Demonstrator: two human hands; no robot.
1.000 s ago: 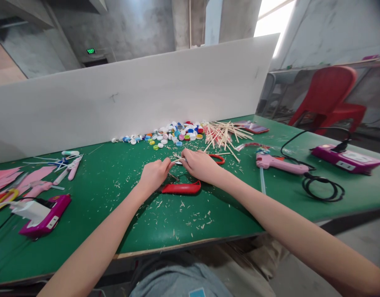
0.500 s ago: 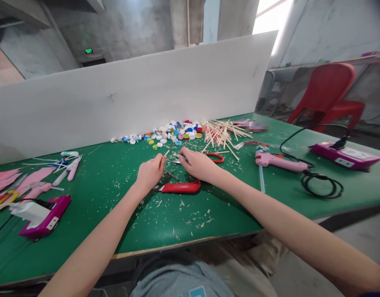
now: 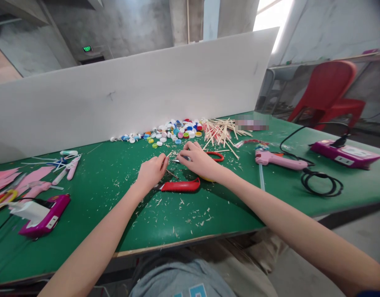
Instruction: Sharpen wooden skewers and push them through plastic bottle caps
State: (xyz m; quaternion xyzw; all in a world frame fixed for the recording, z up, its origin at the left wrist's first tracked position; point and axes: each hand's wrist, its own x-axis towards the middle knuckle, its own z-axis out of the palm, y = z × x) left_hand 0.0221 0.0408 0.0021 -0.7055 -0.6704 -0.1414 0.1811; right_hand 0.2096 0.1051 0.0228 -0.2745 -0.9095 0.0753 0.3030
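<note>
My left hand (image 3: 151,171) is closed around a thin wooden stick (image 3: 169,155), whose pale end pokes out past the fingertips. Just right of it, my right hand (image 3: 196,159) is curled with the fingers bent over a small dark object (image 3: 186,158), mostly hidden and too small to name. Scissors with a red-orange handle (image 3: 216,156) lie behind the right hand. Below both hands rests a red-handled utility knife (image 3: 181,186). A thin metal tool (image 3: 172,174) lies near the left fingertips. Wood shavings are scattered about.
Colourful bottle caps (image 3: 174,131) and a heap of wooden sticks (image 3: 220,132) lie along the white board (image 3: 140,95). A pink glue gun (image 3: 279,160) and purple power strip (image 3: 344,154) with cables are right. Pink sheets (image 3: 35,179) and another purple strip (image 3: 50,216) lie left.
My right hand has shifted slightly up, and its fingers have lifted and loosened a little. The left hand stays nearly in place with the stick.
</note>
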